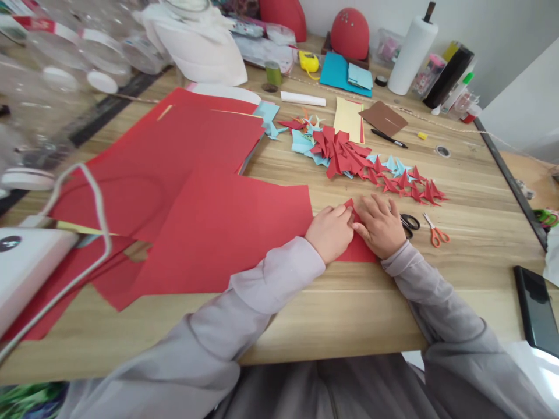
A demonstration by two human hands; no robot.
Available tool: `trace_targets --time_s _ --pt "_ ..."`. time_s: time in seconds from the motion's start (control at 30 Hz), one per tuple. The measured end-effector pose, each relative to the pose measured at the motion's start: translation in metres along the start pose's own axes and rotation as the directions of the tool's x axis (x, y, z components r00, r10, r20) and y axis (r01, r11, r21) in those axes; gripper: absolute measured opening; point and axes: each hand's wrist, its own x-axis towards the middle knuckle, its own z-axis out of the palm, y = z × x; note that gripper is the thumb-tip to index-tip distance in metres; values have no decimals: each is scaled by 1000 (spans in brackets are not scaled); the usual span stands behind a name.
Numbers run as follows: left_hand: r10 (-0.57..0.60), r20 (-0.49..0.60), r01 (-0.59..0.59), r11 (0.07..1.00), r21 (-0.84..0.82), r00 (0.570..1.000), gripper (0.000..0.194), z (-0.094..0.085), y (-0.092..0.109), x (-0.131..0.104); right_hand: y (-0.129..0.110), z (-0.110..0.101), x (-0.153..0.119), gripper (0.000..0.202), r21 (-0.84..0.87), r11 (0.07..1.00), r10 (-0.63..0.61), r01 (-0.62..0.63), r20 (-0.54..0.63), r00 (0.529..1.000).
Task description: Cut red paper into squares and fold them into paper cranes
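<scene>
A small folded sheet of red paper [357,254] lies on the table in front of me, with its tip showing between my hands. My left hand [331,234] grips the paper's left side, fingers bent and pressed down on it. Over its right side lies my right hand [379,226], thumb on the paper and fingers bent, holding it down. The palms hide much of the sheet. Black-handled scissors [409,223] are partly covered by my right hand, and orange-handled scissors [435,230] lie farther right. Large red paper sheets [227,233] spread out at the left.
Beyond my hands are red folded paper pieces [338,152] mixed with light-blue ones. Behind them lie yellow paper [348,119], brown paper [382,119] and a black pen [389,138]. A white cable [102,215] loops at left; a phone [538,308] rests at right.
</scene>
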Motion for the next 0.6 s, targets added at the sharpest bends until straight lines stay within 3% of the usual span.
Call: trace_targets --time_s 0.2,0.37,0.6 --pt "-8 17 8 1000 -24 1000 33 -2 -4 2 0 0 -18 54 13 999 -41 41 -17 999" --pt "-22 -46 19 997 -73 999 33 3 -6 4 -4 4 -21 58 17 999 -44 44 -36 998" --pt "-78 0 77 992 -101 997 45 7 -9 7 -8 3 -21 63 32 999 -28 29 -29 999"
